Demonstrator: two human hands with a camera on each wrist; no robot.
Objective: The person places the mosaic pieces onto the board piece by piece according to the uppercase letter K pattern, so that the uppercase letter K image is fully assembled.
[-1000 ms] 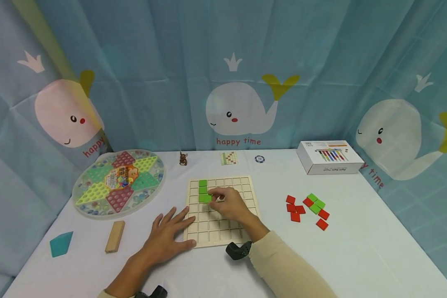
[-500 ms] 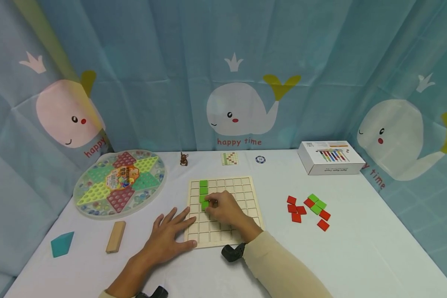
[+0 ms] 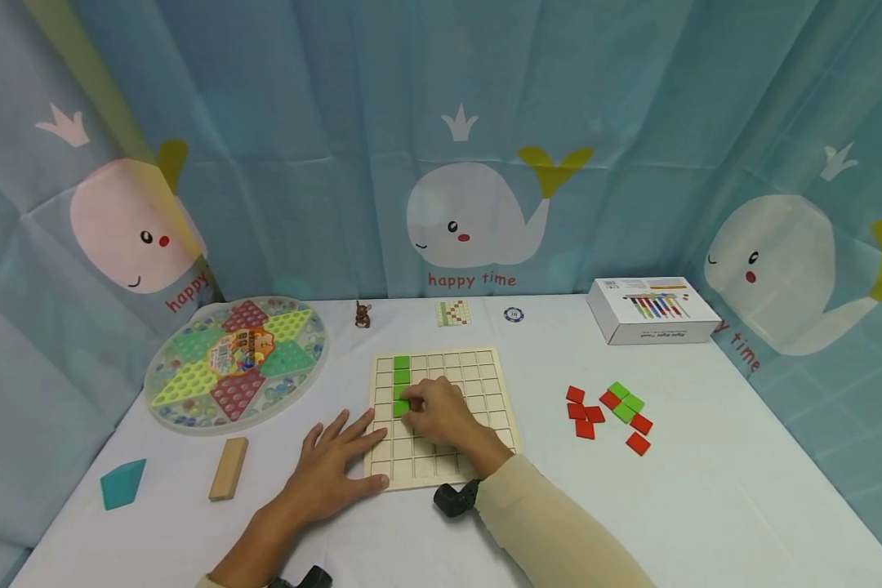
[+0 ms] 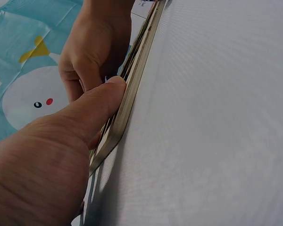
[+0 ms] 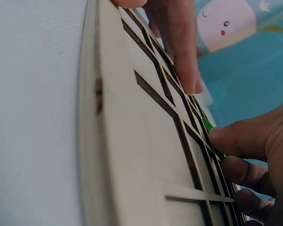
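A wooden grid board point(image 3: 441, 467) lies on the white table. Four or fewer would be a guess, so simply: several green square tiles point(image 3: 401, 376) fill a column near its upper left. My right hand point(image 3: 441, 415) leans over the board, its thumb and curled fingers at the lowest green tile point(image 3: 400, 409) of that column. From the right wrist view, the thumb touches the green tile point(image 5: 207, 125), whose far side is hidden by the fingers. My left hand point(image 3: 332, 465) rests spread at the board's left edge, the thumb point(image 4: 114, 87) against its near corner.
Loose red tiles point(image 3: 576, 411) and green tiles point(image 3: 622, 412) lie right of the board. A round checkers board point(image 3: 191, 336), a wooden block point(image 3: 228, 469) and a teal piece point(image 3: 122, 484) are left. Behind stand a small figurine point(image 3: 363, 314), a pattern card point(image 3: 452, 313), a chip point(image 3: 514, 314) and a white box point(image 3: 654, 311).
My right hand has moved slightly toward me and lowered the green tile to the bottom of the green column. My left hand stays in place.
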